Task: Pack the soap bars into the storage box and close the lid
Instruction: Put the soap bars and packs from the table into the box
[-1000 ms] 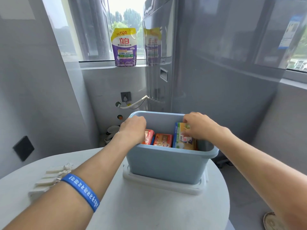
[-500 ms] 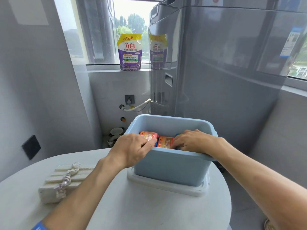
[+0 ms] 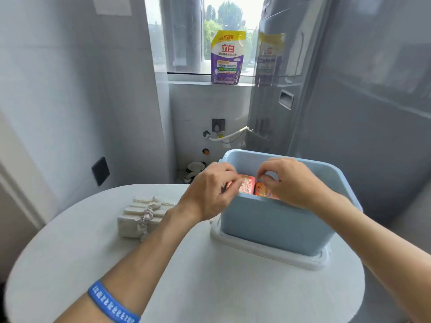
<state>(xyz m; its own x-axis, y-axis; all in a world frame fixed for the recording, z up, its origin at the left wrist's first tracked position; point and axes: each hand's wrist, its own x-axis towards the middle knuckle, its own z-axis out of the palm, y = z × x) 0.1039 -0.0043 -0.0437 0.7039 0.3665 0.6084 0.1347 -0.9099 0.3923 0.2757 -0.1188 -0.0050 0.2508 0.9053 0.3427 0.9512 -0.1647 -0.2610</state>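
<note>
A light blue storage box (image 3: 275, 227) stands on its white lid (image 3: 268, 249) on the round white table. Inside it stand wrapped soap bars: a pink-red one (image 3: 246, 186) and an orange one (image 3: 262, 191). My left hand (image 3: 210, 192) reaches over the box's near left rim, its fingers pinched on the pink-red bar. My right hand (image 3: 289, 180) hovers over the middle of the box, its fingertips curled on the top of the orange bar. The rest of the box's inside is hidden by my hands and the near wall.
A stack of white soap bars tied with ribbon (image 3: 144, 215) lies on the table (image 3: 186, 276), left of the box. A tall grey appliance (image 3: 326, 89) stands behind the box. A purple detergent pouch (image 3: 227, 58) sits on the windowsill.
The view has shifted right and closer. Both hands have lifted a little inside the box; my left hand now grips the pink-red bar and my right has moved from the right side toward the orange bar.
</note>
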